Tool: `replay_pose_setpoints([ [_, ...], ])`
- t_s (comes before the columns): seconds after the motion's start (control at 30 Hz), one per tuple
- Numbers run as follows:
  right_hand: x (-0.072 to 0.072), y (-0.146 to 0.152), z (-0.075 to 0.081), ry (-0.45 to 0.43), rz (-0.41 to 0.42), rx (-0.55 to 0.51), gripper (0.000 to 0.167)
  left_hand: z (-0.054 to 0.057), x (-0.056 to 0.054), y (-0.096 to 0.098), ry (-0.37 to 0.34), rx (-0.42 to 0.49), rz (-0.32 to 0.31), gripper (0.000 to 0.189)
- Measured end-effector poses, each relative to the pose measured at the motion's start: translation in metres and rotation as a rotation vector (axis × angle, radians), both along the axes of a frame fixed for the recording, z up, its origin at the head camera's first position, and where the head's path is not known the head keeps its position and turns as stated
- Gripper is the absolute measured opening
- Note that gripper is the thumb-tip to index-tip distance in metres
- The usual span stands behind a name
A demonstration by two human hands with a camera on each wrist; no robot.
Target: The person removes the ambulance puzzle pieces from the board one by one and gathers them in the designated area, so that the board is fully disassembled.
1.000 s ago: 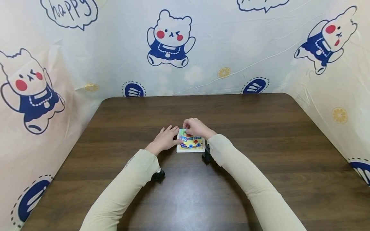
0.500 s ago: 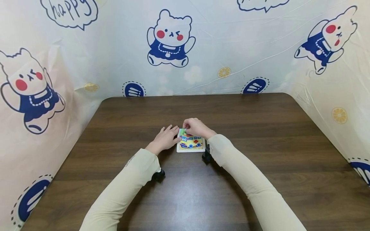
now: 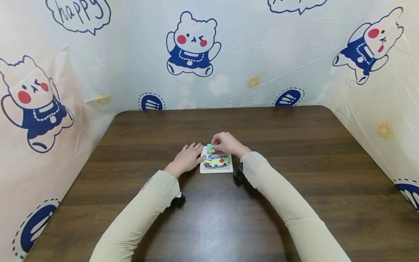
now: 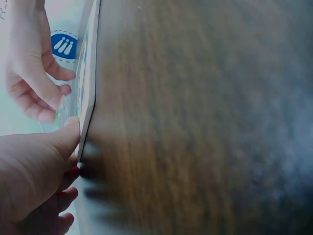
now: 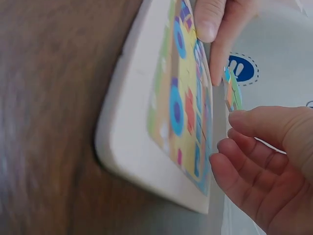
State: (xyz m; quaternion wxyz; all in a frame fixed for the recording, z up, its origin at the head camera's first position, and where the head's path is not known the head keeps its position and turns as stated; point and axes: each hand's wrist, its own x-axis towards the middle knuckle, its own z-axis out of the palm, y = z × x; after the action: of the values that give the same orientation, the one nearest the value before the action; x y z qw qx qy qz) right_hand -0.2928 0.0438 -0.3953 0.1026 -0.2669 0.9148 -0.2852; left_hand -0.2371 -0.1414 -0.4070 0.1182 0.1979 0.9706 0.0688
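A white-framed jigsaw board (image 3: 203, 170) with a yellow ambulance picture lies flat on the table. My right hand (image 3: 227, 143) pinches a small green puzzle piece (image 3: 211, 147) between thumb and forefinger, above the board's upper left part. In the right wrist view that piece (image 5: 232, 90) stands on edge at the fingertips, raised off the picture. My left hand (image 3: 187, 157) rests at the board's left side with its fingers straight. Its thumb (image 4: 68, 139) presses on the frame in the left wrist view, while the other fingers lie along the edge.
The dark wooden table (image 3: 157, 127) extends widely around the board. Behind it hangs a pale curtain (image 3: 235, 54) printed with cartoon bears. A black wrist camera (image 3: 239, 174) sits below the right wrist, near the board's right edge.
My right hand has lifted the puzzle piece up from the board and shifted slightly right. The left hand and the board stay almost where they were.
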Motion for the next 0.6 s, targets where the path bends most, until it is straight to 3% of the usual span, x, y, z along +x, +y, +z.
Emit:
replay_pose_setpoints([
  [0.33,0.002,0.027,0.013,-0.007,-0.006,-0.054,0.006,-0.002,0.0,-0.001,0.028,-0.04,-0.024,0.061],
  [0.6,-0.002,0.05,0.013,-0.004,-0.042,-0.046,0.009,0.0,0.001,-0.001,0.041,-0.054,-0.036,0.06],
])
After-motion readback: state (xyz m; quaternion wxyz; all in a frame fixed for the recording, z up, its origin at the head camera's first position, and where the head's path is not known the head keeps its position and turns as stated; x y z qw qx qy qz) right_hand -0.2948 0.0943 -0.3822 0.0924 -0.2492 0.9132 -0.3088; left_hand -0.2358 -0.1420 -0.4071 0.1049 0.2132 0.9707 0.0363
